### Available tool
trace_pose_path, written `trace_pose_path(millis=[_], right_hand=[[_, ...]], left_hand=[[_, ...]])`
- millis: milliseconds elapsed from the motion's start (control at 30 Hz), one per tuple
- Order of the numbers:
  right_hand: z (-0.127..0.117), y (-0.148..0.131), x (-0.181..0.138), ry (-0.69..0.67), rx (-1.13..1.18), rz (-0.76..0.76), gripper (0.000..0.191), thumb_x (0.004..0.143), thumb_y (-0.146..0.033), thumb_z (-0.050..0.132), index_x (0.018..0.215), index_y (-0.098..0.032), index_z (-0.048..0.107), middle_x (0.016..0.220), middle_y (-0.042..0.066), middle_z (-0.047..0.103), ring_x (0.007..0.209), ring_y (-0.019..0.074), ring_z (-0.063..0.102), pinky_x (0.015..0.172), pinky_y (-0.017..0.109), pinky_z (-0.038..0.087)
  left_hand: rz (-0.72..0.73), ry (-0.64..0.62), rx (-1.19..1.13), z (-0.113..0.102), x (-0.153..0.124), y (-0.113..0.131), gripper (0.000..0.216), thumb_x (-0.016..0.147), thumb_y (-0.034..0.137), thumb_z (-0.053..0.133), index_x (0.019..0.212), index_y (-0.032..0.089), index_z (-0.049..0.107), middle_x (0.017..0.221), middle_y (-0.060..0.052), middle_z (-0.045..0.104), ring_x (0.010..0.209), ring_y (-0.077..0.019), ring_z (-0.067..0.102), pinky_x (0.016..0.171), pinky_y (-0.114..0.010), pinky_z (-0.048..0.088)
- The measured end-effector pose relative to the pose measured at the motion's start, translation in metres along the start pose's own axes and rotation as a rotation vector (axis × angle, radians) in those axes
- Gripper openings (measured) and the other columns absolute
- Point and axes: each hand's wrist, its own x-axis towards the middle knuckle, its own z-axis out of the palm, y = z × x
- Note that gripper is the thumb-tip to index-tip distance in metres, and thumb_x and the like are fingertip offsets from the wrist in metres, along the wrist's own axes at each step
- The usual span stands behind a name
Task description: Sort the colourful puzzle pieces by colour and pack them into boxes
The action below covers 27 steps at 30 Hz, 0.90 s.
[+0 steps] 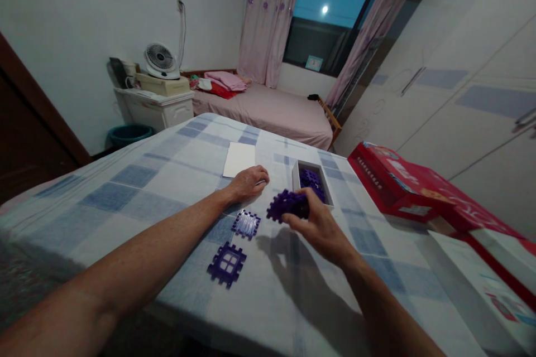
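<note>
In the head view my right hand grips several purple toothed building plates, stacked together and raised above the table. My left hand rests on the cloth with its fingers curled in; nothing shows in them. Beside that wrist lies a square purple plate with a barred middle. Closer to me, flat on the cloth, is a purple plate with a window pattern. Just behind my right hand sits an open white box, holding more purple plates.
A white rectangular lid or card lies beyond my left hand. Red boxes and a white box line the right side of the checked tablecloth. Behind the table is a bed.
</note>
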Motion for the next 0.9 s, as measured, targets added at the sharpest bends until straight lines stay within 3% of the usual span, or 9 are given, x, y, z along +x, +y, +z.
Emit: trace_pose_path(millis=[100, 167, 333, 533, 767, 900], right_hand=[[-0.025, 0.016, 0.013, 0.29, -0.009, 0.066, 0.037, 0.07, -0.038, 0.062, 0.098, -0.019, 0.048, 0.084, 0.001, 0.058, 0.074, 0.0167, 0.054, 0.068, 0.03, 0.043], [-0.035, 0.03, 0.02, 0.399, -0.041, 0.095, 0.038, 0.068, -0.041, 0.063, 0.096, -0.019, 0.049, 0.084, 0.002, 0.059, 0.074, 0.0175, 0.054, 0.068, 0.03, 0.043], [-0.038, 0.055, 0.028, 0.39, -0.029, 0.138, 0.039, 0.066, -0.044, 0.061, 0.093, -0.018, 0.051, 0.084, 0.004, 0.062, 0.075, 0.0197, 0.057, 0.069, 0.033, 0.045], [-0.048, 0.067, 0.03, 0.541, -0.092, 0.249, 0.042, 0.065, -0.048, 0.062, 0.09, -0.016, 0.053, 0.087, 0.007, 0.063, 0.079, 0.0209, 0.057, 0.073, 0.034, 0.044], [-0.05, 0.071, 0.066, 0.39, -0.168, 0.272, 0.047, 0.07, -0.05, 0.057, 0.098, -0.012, 0.059, 0.091, 0.009, 0.064, 0.082, 0.0226, 0.058, 0.071, 0.034, 0.044], [-0.046, 0.075, 0.079, 0.467, -0.4, 0.208, 0.051, 0.072, -0.049, 0.058, 0.109, -0.014, 0.059, 0.11, 0.014, 0.06, 0.101, 0.0279, 0.054, 0.082, 0.041, 0.043]], left_hand=[[-0.004, -0.011, 0.001, -0.002, 0.0, 0.002, 0.021, 0.078, 0.013, 0.048, 0.087, 0.018, 0.067, 0.101, -0.005, 0.063, 0.095, -0.0164, 0.059, 0.09, -0.028, 0.045], [-0.007, -0.016, 0.004, -0.003, 0.0, 0.003, 0.021, 0.078, 0.014, 0.048, 0.086, 0.017, 0.067, 0.101, -0.006, 0.063, 0.095, -0.0169, 0.059, 0.09, -0.029, 0.045], [-0.011, -0.009, -0.001, -0.004, -0.001, 0.004, 0.022, 0.077, 0.014, 0.048, 0.087, 0.018, 0.067, 0.102, -0.005, 0.063, 0.095, -0.017, 0.059, 0.09, -0.03, 0.046], [-0.017, -0.008, 0.007, -0.003, -0.001, 0.004, 0.022, 0.077, 0.012, 0.048, 0.087, 0.017, 0.067, 0.102, -0.006, 0.063, 0.096, -0.017, 0.059, 0.091, -0.029, 0.046], [-0.008, 0.0, -0.026, -0.001, 0.0, 0.001, 0.021, 0.076, 0.013, 0.05, 0.086, 0.018, 0.068, 0.101, -0.006, 0.063, 0.095, -0.0169, 0.059, 0.09, -0.03, 0.046], [-0.012, 0.01, -0.033, -0.001, -0.001, 0.0, 0.021, 0.076, 0.012, 0.05, 0.087, 0.018, 0.067, 0.101, -0.006, 0.063, 0.095, -0.0168, 0.059, 0.09, -0.03, 0.047]])
